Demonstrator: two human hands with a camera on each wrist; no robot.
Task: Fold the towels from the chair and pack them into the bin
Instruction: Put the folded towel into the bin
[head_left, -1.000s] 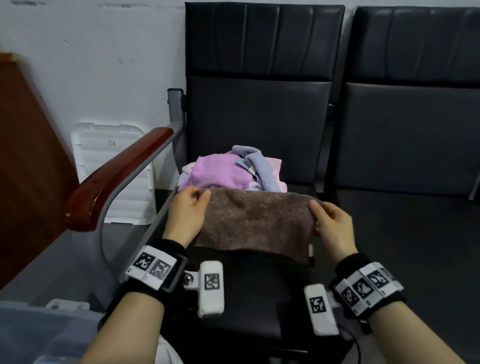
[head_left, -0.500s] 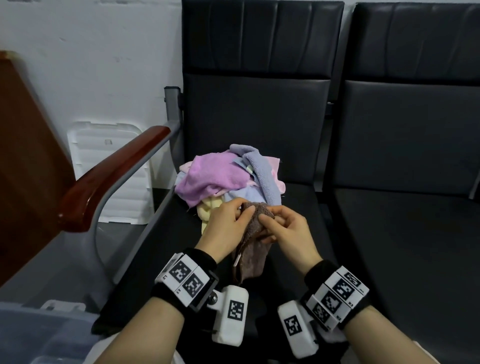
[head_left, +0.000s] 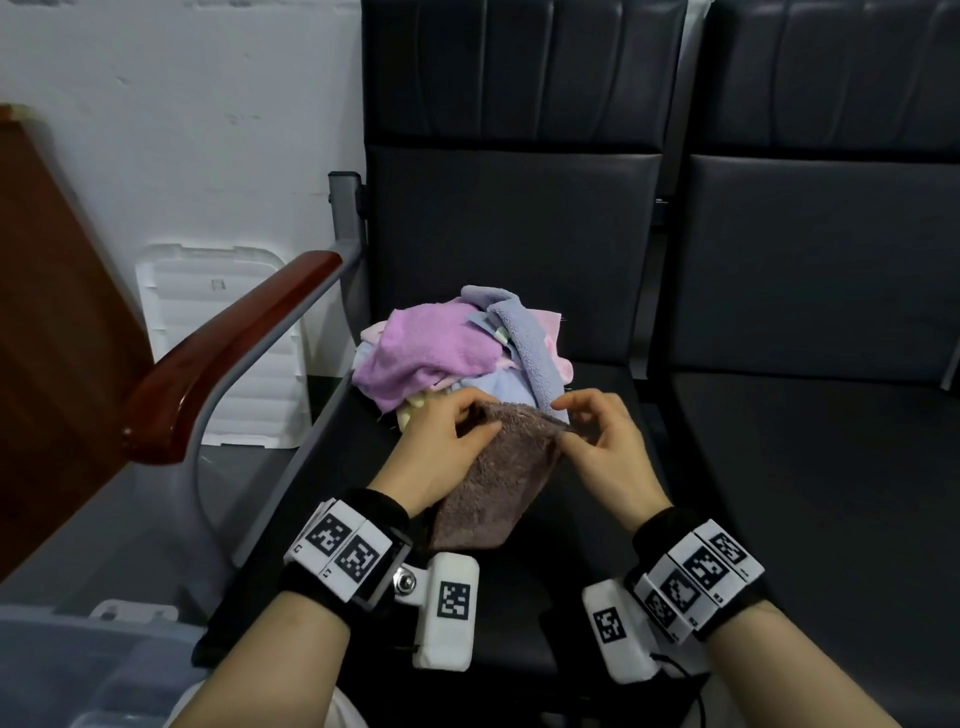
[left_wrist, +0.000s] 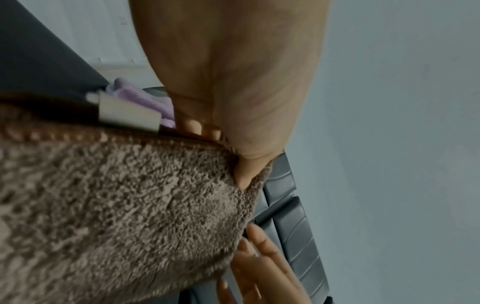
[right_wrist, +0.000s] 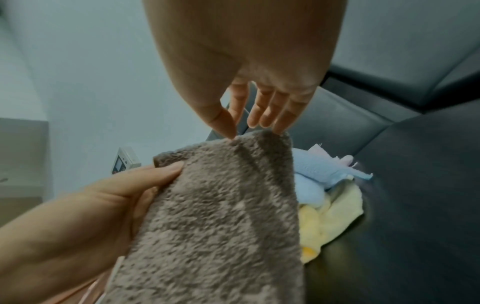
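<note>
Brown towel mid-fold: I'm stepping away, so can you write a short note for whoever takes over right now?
Left hand pinches the brown towel at its top edge; right hand pinches the other top corner. The towel hangs folded, above the chair seat.
Pile of unfolded towels lies at the back of the seat.
Bin sits at lower left; its contents can't be seen.
Done: first fold of the brown towel.
Left: finish folding it, pack it, then the pile.

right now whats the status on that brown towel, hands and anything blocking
Left hand grips brown towel top edge; right hand pinches its corner. Towel folded, hanging above chair seat. Pile of unfolded towels just behind; nothing blocking.
</note>
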